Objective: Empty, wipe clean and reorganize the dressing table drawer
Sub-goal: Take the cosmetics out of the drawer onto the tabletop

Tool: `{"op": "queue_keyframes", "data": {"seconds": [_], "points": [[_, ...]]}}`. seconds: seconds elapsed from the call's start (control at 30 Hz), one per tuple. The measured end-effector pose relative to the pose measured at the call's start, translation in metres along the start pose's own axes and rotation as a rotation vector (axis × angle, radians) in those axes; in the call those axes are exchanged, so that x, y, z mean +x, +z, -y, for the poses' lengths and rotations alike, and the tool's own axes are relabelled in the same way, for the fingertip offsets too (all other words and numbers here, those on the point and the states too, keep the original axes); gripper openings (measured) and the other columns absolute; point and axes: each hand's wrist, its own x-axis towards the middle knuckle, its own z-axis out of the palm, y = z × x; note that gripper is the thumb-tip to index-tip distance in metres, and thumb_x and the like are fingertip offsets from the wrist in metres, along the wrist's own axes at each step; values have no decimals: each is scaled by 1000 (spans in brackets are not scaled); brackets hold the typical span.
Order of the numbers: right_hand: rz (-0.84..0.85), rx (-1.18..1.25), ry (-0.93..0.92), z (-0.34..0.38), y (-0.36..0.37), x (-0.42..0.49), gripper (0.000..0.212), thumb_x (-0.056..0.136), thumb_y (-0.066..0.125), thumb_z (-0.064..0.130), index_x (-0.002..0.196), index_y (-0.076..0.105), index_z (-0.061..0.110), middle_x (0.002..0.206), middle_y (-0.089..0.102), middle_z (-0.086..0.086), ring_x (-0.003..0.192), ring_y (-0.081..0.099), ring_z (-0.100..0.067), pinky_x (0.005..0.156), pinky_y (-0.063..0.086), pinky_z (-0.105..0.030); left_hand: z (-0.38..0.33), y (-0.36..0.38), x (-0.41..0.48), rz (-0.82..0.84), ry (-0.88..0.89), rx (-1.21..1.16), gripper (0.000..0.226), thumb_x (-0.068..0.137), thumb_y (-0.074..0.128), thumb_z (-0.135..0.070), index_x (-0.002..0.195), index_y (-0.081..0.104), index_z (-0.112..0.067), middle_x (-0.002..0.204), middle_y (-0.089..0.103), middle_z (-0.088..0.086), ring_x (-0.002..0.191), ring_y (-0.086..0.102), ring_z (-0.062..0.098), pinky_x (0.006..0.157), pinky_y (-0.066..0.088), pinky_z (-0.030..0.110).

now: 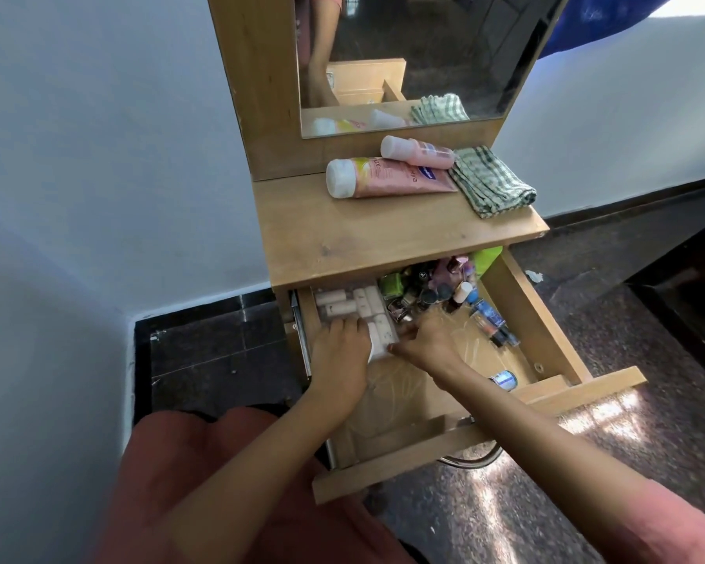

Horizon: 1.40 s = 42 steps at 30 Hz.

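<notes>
The drawer (542, 319) is pulled out, its long axis running toward the viewer. A clear box (355, 315) of pale tubes at its back left corner is clasped by both hands: left (338, 348), right (428, 339). Two pink tubes (395, 179) and one cloth (491, 181) lie on the tabletop's rear edge (bottles uncountable).

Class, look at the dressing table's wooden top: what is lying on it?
On the wooden top lie two pink tubes, a large one and a smaller one behind it, beside a folded checked cloth. Whatever is under the cloth is hidden.
</notes>
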Motion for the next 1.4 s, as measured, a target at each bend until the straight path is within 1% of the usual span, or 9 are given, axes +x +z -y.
{"op": "queue_keyframes", "data": {"seconds": [0.27,0.4,0.47,0.57,0.67,0.83,1.03,1.17,1.4], "points": [[-6,-11,86,3,3,2,20,80,66,10,94,67,-4,79,57,-10,56,47,-11,41,33,-14,-3,4,1,-30,-30,48,61,9,89,-28,66,73,-16,61,66,-4,55,62,8,49,48,16],[0,227,197,2,9,2,27,77,68,2,102,63,-5,79,59,-8,60,52,-12,48,40,-19,-6,-4,-2,112,-10,15,50,79,62,-8,127,47,-4,122,55,9,112,54,21,93,44,28],[-4,293,243,1,10,3,27,77,67,1,102,62,-6,69,55,-4,56,51,-12,42,41,-17,-6,0,1,104,-17,16,49,88,48,-2,134,33,-2,133,44,13,122,44,25,101,37,32],[-1,351,283,3,5,2,11,79,67,2,85,60,-3,61,50,-4,47,47,-11,30,33,-11,-6,-2,-1,85,-31,43,48,84,54,-6,131,43,-6,127,53,9,116,51,21,95,42,28],[33,454,307,4,4,2,22,82,63,1,66,49,5,57,47,-4,33,47,-8,27,31,-10,-4,-3,0,-8,-58,65,52,38,87,-22,87,73,-13,80,70,-2,72,66,9,61,52,17],[46,554,352,8,11,5,22,84,64,6,100,51,-3,68,52,-7,40,54,-10,35,44,-16,2,4,7,-76,-67,37,59,15,90,-19,70,73,-9,63,67,-1,56,63,11,46,49,17],[96,650,390,11,7,4,26,85,60,0,106,48,-10,73,52,-13,60,53,-20,41,51,-22,1,-4,4,70,-2,-94,57,85,59,-10,136,34,-3,134,46,12,122,44,25,98,40,32],[133,644,428,12,-1,1,23,85,59,0,102,50,-12,71,54,-17,61,54,-24,66,58,-31,3,-12,-2,60,23,-216,67,88,56,-24,143,21,-7,146,31,8,133,30,21,106,29,28],[195,680,447,7,-20,-19,13,84,59,-2,89,53,-13,76,60,-19,46,65,-18,50,58,-28,3,-19,-21,58,-6,-521,67,90,49,-41,145,20,-17,154,19,-2,140,14,13,111,7,20]]}}
